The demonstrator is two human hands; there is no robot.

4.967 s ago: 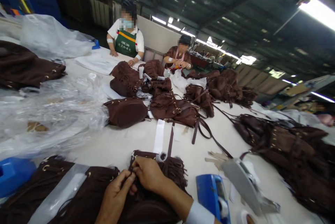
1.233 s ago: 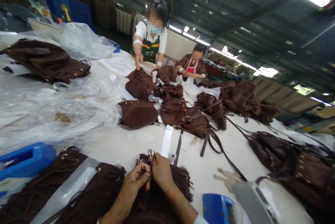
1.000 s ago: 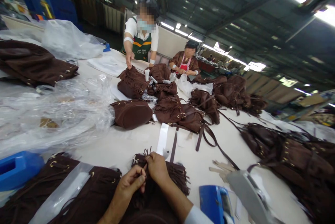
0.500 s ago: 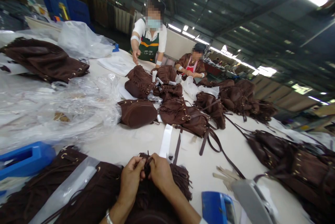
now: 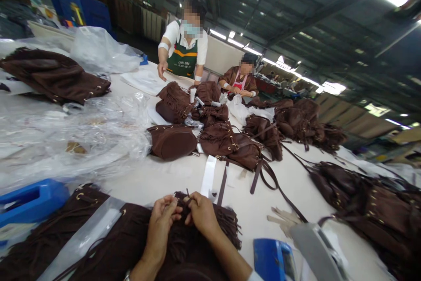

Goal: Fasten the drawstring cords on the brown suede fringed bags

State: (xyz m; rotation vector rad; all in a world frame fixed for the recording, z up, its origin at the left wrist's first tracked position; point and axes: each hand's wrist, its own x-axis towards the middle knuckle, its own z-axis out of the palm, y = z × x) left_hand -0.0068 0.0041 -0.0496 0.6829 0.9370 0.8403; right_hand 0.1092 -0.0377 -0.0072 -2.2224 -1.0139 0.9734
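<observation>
A dark brown fringed bag (image 5: pixel 189 246) lies at the near edge of the table, below both hands. My right hand (image 5: pixel 203 214) is closed at the bag's upper edge, pinching a thin brown cord (image 5: pixel 187 192) whose end sticks up above the fingers. Just left of it, my left hand (image 5: pixel 162 219) has its fingers curled in against the thumb; what they hold is too small to make out. Fringe (image 5: pixel 230 224) spreads out to the right of my right wrist. Another brown fringed bag (image 5: pixel 131 224), with a clear plastic strip (image 5: pixel 98 224) across it, lies beside my left forearm.
Blue tape dispensers (image 5: pixel 36 197) (image 5: pixel 272 259) stand at left and right. Crumpled clear plastic (image 5: pixel 108 136) covers the left side. Several brown bags (image 5: pixel 174 143) lie mid-table, more at right (image 5: pixel 371 202). Two co-workers (image 5: pixel 186 53) (image 5: pixel 241 79) are across the table.
My left hand has drawn slightly away from my right, and its fingers have loosened a little. The nearer co-worker's hand has shifted left.
</observation>
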